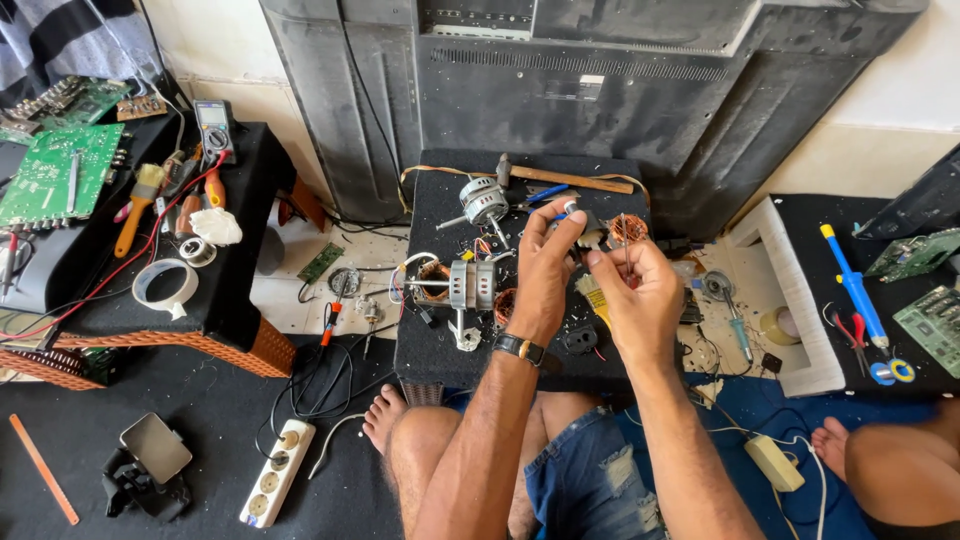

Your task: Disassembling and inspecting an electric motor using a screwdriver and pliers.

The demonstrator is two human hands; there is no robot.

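Note:
My left hand (545, 265), with a black watch at the wrist, grips a small grey motor part (588, 230) raised above the black work block (520, 180). My right hand (632, 290) pinches thin wires just below and right of that part, near a copper coil (628, 229). A fan motor stator with copper windings (468, 285) lies on the block left of my left hand. A silver rotor with a shaft (484, 202) lies behind it. A hammer with a wooden handle (565, 180) rests at the back of the block.
Behind stands a large black TV back panel (600, 90). A low black table (240, 290) at left carries green circuit boards, a multimeter (214, 126), brush, tape roll (165, 285). A power strip (277, 472) lies on the floor. Right: a blue tool (855, 285), boards, another person's leg (900, 470).

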